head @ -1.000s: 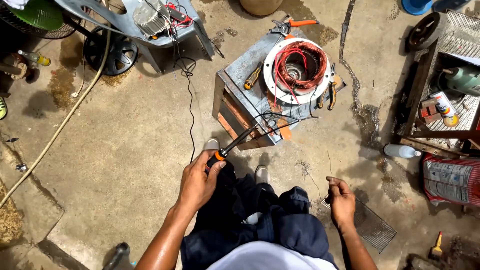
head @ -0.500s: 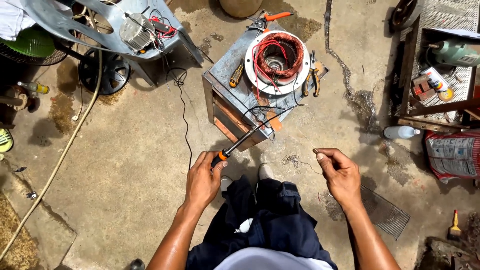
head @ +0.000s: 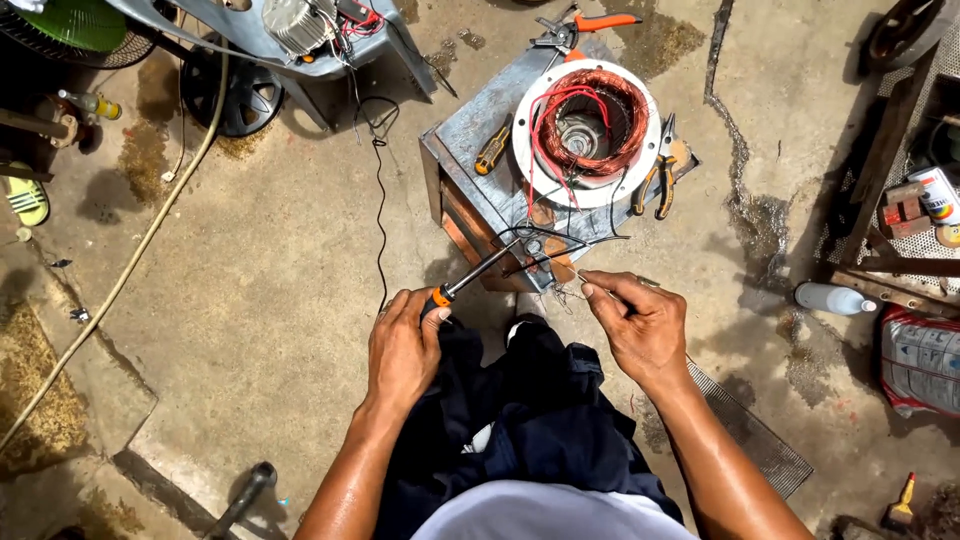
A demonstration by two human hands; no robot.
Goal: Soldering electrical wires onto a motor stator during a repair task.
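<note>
While the left hand (head: 403, 345) grasps a soldering iron (head: 478, 272) by its orange-and-black handle, the right hand (head: 640, 325) pinches a thin wire (head: 572, 291) near the iron's tip, just below the metal box (head: 480, 190) bearing a copper-wound stator (head: 586, 130).

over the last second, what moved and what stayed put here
The right hand came up from beside the knee to the near edge of the grey metal box, pinching a thin wire. The left hand kept its grip on the orange-and-black-handled soldering iron, tip toward the same spot. The white-rimmed copper-wound motor stator and yellow-handled pliers stayed put on the box.
</note>
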